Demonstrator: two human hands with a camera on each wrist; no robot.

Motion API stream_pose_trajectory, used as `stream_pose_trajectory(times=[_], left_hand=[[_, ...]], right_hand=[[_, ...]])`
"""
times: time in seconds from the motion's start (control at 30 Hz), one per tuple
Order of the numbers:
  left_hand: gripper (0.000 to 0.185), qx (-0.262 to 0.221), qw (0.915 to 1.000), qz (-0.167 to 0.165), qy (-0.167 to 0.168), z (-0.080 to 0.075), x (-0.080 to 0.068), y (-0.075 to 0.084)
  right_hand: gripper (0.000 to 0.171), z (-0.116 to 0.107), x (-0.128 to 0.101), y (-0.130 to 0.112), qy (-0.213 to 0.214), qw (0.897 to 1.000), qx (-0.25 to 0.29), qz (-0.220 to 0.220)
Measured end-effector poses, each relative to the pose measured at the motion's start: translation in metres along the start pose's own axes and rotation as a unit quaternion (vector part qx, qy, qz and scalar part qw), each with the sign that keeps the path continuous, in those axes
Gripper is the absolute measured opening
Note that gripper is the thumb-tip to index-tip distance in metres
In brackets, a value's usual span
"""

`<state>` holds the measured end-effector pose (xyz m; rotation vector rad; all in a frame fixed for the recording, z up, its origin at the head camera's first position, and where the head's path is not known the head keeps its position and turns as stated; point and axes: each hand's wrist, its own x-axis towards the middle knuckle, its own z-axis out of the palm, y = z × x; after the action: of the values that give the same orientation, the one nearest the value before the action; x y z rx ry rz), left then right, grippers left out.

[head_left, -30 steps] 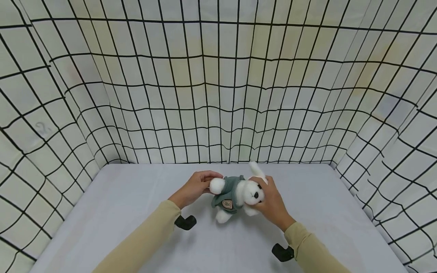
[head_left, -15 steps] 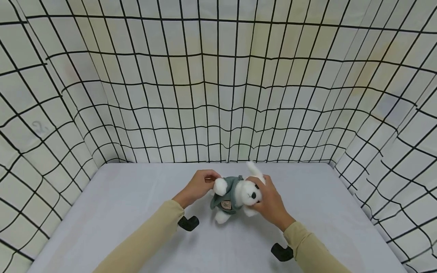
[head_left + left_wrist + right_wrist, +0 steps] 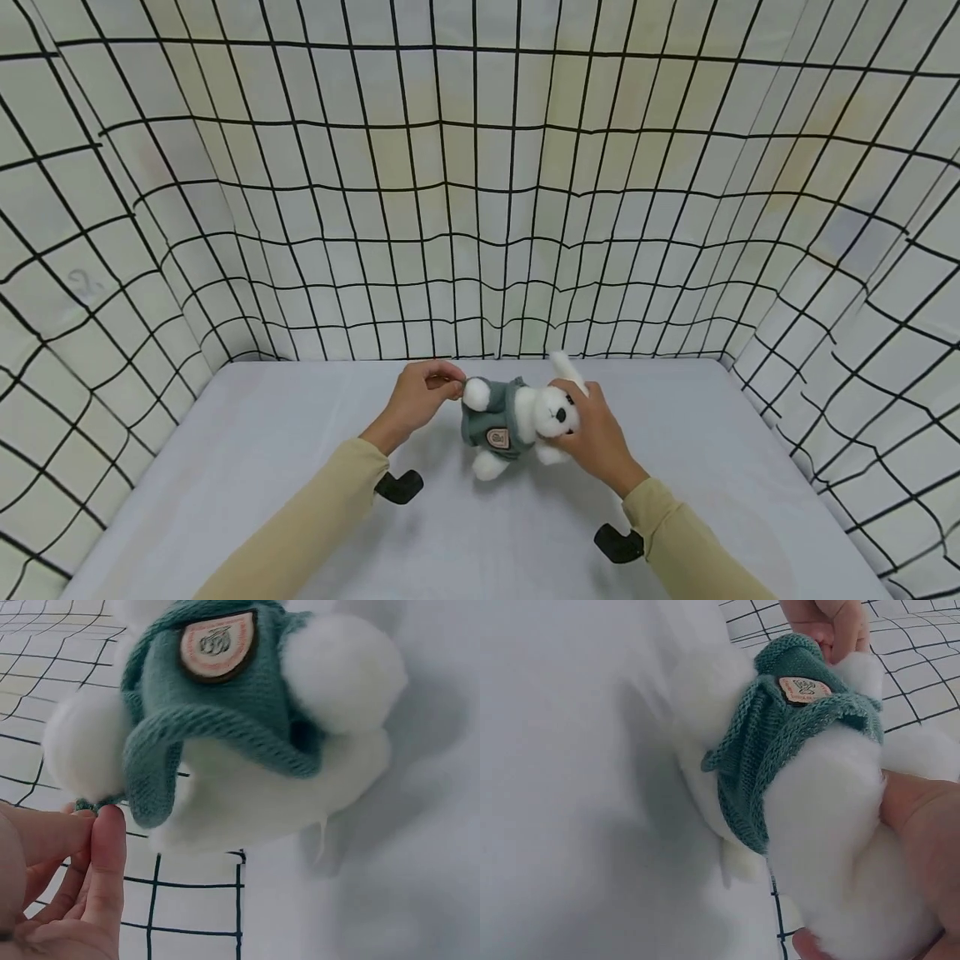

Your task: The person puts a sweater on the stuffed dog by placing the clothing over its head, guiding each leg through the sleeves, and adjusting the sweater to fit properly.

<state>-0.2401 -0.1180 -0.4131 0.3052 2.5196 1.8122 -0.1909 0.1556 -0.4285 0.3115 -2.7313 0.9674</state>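
A: What is the left hand [image 3: 417, 397] doing?
B: Its fingertips [image 3: 105, 825] pinch the green knitted sweater [image 3: 491, 417] at the hem, probably to pull the knit.
A: And the plush toy [image 3: 528, 417] itself?
B: It lies mid-table [image 3: 262, 467], on its side, between both hands.
A: The right hand [image 3: 596, 433]?
B: Wrapped around the white head, seemingly steadying it against that tug.

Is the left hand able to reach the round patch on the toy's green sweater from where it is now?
Probably yes. The left hand pinches the sweater edge near a white paw, and the patch faces up, uncovered. The right hand holds only the toy's head.
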Motion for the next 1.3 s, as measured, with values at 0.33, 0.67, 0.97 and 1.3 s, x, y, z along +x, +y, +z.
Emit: stream_pose_trajectory(times=[0.33,0.67,0.97,1.3], left_hand=[[0.008,0.073,0.9956,0.059,-0.003,0.013,-0.008,0.004],[0.023,0.129,0.9824,0.098,-0.092,0.018,-0.013,-0.002],[0.02,0.121,0.97,0.128,-0.168,0.021,-0.012,-0.008],[0.009,0.174,0.9581,0.19,-0.125,0.027,-0.015,-0.007]], right_hand=[[0.071,-0.002,0.01,0.001,-0.004,0.996,0.023,0.087],[0.076,-0.006,0.022,0.002,-0.021,0.991,0.058,0.121],[0.075,-0.006,0.023,0.002,-0.034,0.99,0.076,0.117],[0.081,-0.009,0.022,0.004,-0.038,0.985,0.077,0.149]])
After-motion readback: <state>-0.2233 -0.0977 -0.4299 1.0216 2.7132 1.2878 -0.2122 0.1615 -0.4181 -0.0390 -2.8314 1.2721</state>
